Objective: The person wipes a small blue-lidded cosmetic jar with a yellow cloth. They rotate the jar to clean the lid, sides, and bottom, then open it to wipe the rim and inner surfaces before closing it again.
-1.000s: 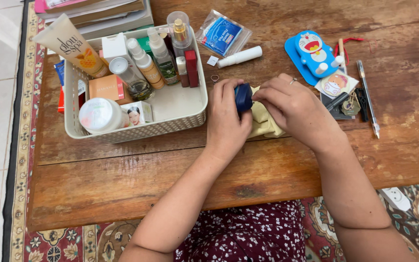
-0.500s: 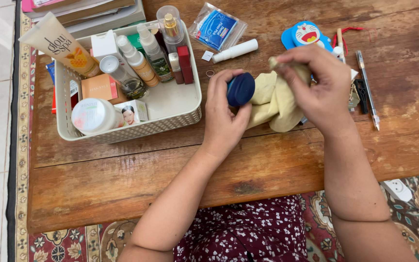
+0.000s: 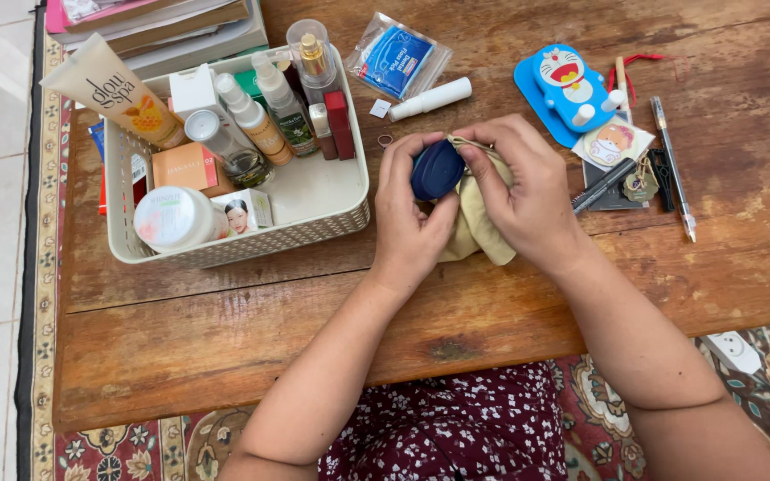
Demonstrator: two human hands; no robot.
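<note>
Left hand (image 3: 407, 214) is gripping small dark-blue jar (image 3: 437, 169) w/ fingers closed round it, above worktop (image 3: 225, 330); right hand (image 3: 520, 191) is pressing yellow cloth (image 3: 474, 227) against it. Jar is looking liable to slip if grip loosens, dropping beside white basket (image 3: 336, 214)

The right hand (image 3: 523, 191) hides most of the yellow cloth (image 3: 474, 227); books (image 3: 158, 22) at the table's far-left corner are cut off.

A worn wooden table (image 3: 225, 330) stands on a patterned rug (image 3: 109, 450). On it lie a white basket (image 3: 314, 218), a blue cartoon case (image 3: 568, 89), a pen (image 3: 670, 165), a white tube (image 3: 430, 98), a sachet (image 3: 398, 58) and stacked books (image 3: 162, 22).
</note>
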